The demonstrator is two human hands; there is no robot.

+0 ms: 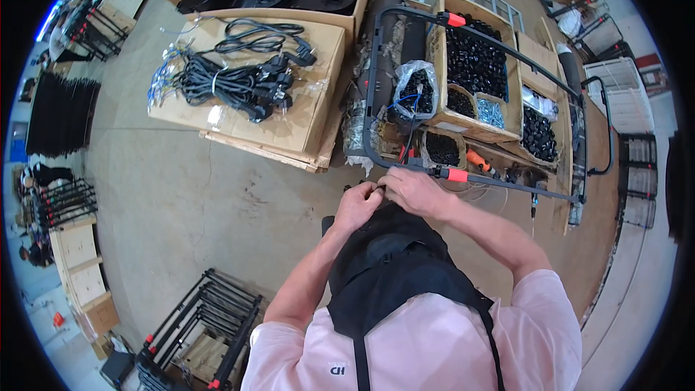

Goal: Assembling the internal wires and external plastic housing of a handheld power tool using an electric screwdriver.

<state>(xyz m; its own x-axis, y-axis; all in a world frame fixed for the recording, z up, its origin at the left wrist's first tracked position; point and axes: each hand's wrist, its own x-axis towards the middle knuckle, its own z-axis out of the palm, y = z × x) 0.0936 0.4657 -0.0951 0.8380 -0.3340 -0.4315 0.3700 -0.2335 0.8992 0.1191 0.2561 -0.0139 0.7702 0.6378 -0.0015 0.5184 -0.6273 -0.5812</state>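
left hand pinching something small, we can't tell what | right hand closed on thin black tube frame | smooth orange sleeve beside

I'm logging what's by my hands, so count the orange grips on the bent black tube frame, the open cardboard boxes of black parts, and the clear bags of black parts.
Orange grips on the black tube frame: 2
Open cardboard boxes of black parts: 2
Clear bags of black parts: 1
Total: 5
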